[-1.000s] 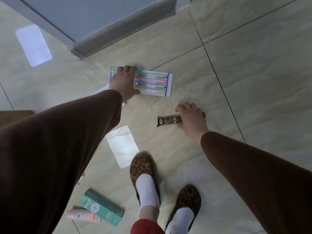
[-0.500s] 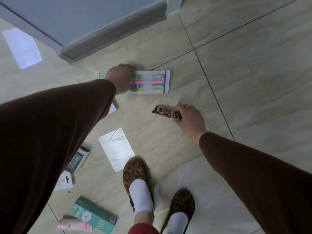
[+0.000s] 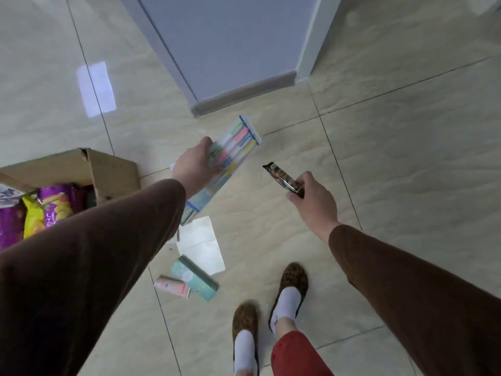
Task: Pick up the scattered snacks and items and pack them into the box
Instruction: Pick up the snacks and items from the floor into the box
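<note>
Holding one toothbrush pack [image 3: 233, 150], one snack bar [image 3: 282, 177].

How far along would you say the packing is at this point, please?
Partly done. The cardboard box already holds purple and yellow snack bags. The left hand holds the toothbrush pack; the right hand holds a snack bar. A pink tube and teal box remain on the floor.

My left hand [image 3: 193, 165] holds a clear blister pack of coloured toothbrushes [image 3: 235, 147] tilted above the floor. My right hand [image 3: 314, 203] grips a dark slim snack bar wrapper [image 3: 280, 176]. The open brown cardboard box [image 3: 108, 169], far left, contains purple and yellow snack bags [image 3: 46, 210].
</note>
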